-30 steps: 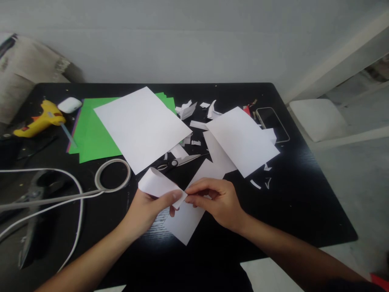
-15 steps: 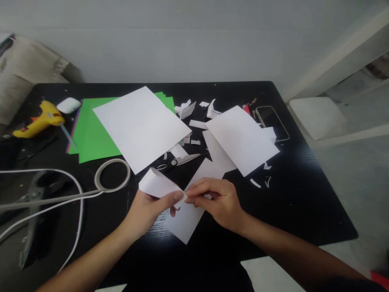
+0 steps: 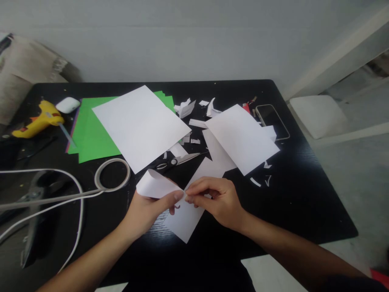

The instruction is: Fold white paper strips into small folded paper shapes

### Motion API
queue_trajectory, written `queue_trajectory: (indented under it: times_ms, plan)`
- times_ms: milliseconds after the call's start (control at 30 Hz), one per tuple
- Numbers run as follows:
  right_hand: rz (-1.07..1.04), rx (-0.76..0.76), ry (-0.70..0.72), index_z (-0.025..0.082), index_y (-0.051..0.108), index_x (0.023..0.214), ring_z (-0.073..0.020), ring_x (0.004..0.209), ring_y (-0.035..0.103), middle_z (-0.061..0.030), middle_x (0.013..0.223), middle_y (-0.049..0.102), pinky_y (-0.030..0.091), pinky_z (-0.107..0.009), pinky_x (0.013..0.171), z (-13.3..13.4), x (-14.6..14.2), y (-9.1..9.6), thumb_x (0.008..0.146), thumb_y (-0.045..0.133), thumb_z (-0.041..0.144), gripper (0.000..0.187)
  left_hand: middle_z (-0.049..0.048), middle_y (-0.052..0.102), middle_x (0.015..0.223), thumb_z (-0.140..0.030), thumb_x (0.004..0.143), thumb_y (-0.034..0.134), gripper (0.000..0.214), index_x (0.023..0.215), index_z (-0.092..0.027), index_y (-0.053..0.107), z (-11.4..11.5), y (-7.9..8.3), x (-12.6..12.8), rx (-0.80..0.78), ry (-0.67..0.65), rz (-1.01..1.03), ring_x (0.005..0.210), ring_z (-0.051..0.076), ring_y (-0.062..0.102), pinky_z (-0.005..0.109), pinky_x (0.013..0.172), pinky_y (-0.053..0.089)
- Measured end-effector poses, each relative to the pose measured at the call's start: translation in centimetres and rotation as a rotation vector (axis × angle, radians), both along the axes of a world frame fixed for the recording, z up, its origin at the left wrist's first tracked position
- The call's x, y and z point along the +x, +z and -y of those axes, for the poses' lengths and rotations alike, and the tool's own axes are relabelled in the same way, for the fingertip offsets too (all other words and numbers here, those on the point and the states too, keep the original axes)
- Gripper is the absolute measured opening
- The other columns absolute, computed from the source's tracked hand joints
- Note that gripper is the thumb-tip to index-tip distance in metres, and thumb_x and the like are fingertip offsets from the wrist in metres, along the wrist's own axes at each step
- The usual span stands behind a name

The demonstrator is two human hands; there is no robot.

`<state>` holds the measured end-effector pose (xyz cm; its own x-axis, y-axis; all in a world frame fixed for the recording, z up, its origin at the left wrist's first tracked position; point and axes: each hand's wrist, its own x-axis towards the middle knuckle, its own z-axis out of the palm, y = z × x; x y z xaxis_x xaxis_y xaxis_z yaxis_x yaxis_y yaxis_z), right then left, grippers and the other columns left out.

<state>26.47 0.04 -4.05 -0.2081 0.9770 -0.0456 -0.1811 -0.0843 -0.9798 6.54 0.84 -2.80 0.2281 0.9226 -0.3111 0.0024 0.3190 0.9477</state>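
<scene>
Both my hands hold a small curled piece of white paper (image 3: 154, 186) just above the black table (image 3: 304, 202). My left hand (image 3: 148, 211) pinches its lower right end with the thumb on top. My right hand (image 3: 215, 200) pinches the same end from the right, fingers closed. Under the hands lies a white paper strip (image 3: 190, 211). Scissors (image 3: 174, 161) lie on the table just beyond the hands.
A large white sheet (image 3: 141, 125) lies over green paper (image 3: 91, 134). Another white sheet (image 3: 241, 138), paper scraps (image 3: 187, 108), a phone (image 3: 271, 121), a tape roll (image 3: 112, 175), a yellow glue gun (image 3: 39, 118), a white case (image 3: 67, 104) and white cable (image 3: 39, 198) are around.
The curled paper's free end has shifted slightly to the left and up. Both hands stay almost in place, still pinching it.
</scene>
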Motion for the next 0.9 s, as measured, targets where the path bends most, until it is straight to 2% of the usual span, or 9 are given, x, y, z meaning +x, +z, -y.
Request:
queue_trajectory:
  times_ms: [767,900]
  plan:
    - [0.012,0.002,0.014,0.024,0.084,0.082,-0.0154,0.071,0.072,-0.0031,0.084,0.080,0.057,-0.025,0.056,-0.04,-0.08,0.02,0.078,0.087,0.017,0.009,0.0000,0.066,0.056,-0.027,0.080,0.078,0.016,0.073,-0.014,0.071,-0.01,0.33,0.12,-0.013,-0.003,-0.072,0.048,0.011,0.058,0.021,0.047,0.051]
    - [0.016,-0.036,0.023,0.022,0.083,0.083,-0.0153,0.070,0.072,-0.0032,0.082,0.079,0.057,-0.025,0.057,-0.04,-0.01,0.14,0.078,0.088,0.019,0.008,-0.0004,0.065,0.055,-0.028,0.080,0.078,0.017,0.072,-0.014,0.071,-0.13,0.36,0.07,-0.015,-0.006,-0.098,0.047,0.011,0.057,0.020,0.047,0.049]
